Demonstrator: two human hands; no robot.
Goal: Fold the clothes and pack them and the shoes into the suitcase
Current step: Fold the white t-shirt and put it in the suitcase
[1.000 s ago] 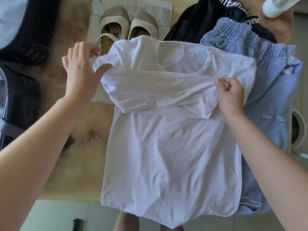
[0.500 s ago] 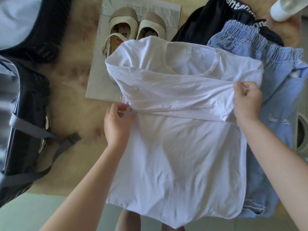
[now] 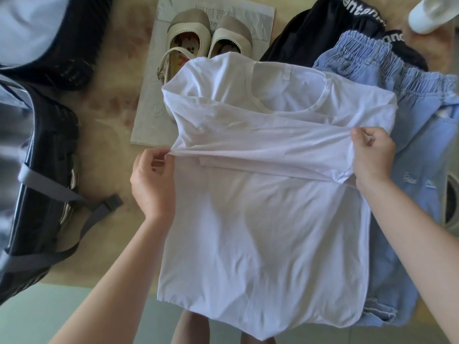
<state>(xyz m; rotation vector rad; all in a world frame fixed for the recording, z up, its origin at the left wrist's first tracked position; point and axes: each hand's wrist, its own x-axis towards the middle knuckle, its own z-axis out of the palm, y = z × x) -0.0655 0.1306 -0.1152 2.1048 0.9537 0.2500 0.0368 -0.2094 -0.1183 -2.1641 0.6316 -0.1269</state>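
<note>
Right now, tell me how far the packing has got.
Done: the white T-shirt looks to have its sleeves folded in. In hand: the left hand and right hand pinch its upper fold at either side. Left: finishing that fold, then the blue shorts, the black garment and the shoes, all lying outside the suitcase, whose visible part holds none of them.

White letters "entann" run along the black waistband point(image 3: 357, 9).
</note>
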